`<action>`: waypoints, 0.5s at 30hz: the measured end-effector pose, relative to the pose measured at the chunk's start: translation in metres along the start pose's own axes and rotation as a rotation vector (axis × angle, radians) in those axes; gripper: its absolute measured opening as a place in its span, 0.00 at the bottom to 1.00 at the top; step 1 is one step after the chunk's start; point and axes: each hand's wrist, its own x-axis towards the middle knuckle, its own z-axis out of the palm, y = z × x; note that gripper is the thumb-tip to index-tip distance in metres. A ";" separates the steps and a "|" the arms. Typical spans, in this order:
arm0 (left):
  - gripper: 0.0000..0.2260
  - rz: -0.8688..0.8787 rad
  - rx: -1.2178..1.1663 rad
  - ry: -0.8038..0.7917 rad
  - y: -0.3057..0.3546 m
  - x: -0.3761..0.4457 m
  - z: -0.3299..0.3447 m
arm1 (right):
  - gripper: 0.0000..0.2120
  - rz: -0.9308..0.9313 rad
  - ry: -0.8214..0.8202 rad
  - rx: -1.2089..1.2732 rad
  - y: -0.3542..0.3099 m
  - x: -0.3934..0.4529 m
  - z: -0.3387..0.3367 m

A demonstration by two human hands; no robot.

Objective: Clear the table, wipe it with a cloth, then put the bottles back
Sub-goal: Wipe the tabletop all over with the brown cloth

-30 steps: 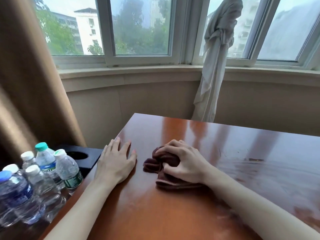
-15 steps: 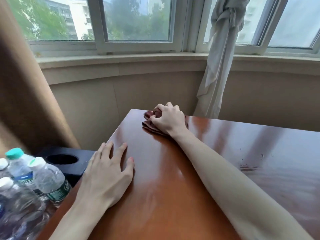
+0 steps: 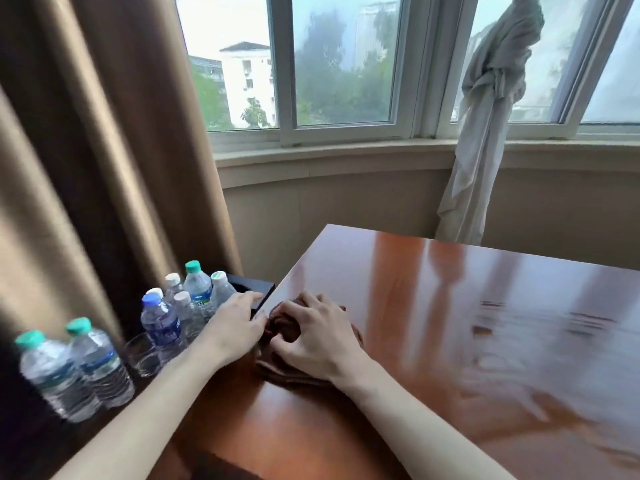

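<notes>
Cloth (image 3: 287, 329) clenched in right grip (image 3: 317, 336) at bench (image 3: 450, 306) edge.
Left grip (image 3: 235, 327) released, flat; bottles (image 3: 194, 299) just left could be knocked by a wide stroke.

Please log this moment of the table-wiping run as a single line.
phase: wiping | right hand: grips dark red cloth on table near left edge | left hand: flat at table edge | bottles: off table, left side

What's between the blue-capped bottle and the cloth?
In the head view, the left hand lies between the blue-capped bottle and the cloth.
</notes>
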 end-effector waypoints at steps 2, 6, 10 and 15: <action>0.19 -0.050 0.012 0.010 -0.017 -0.026 -0.008 | 0.22 -0.039 0.004 0.009 -0.034 -0.021 0.006; 0.18 -0.125 -0.026 0.076 -0.044 -0.070 -0.015 | 0.21 -0.160 -0.015 0.039 -0.072 -0.060 0.006; 0.17 -0.111 -0.070 0.106 -0.049 -0.092 -0.008 | 0.21 -0.225 -0.118 0.124 -0.052 -0.051 -0.006; 0.17 -0.100 -0.089 0.171 -0.044 -0.097 0.005 | 0.23 -0.014 -0.029 0.103 0.001 0.041 0.015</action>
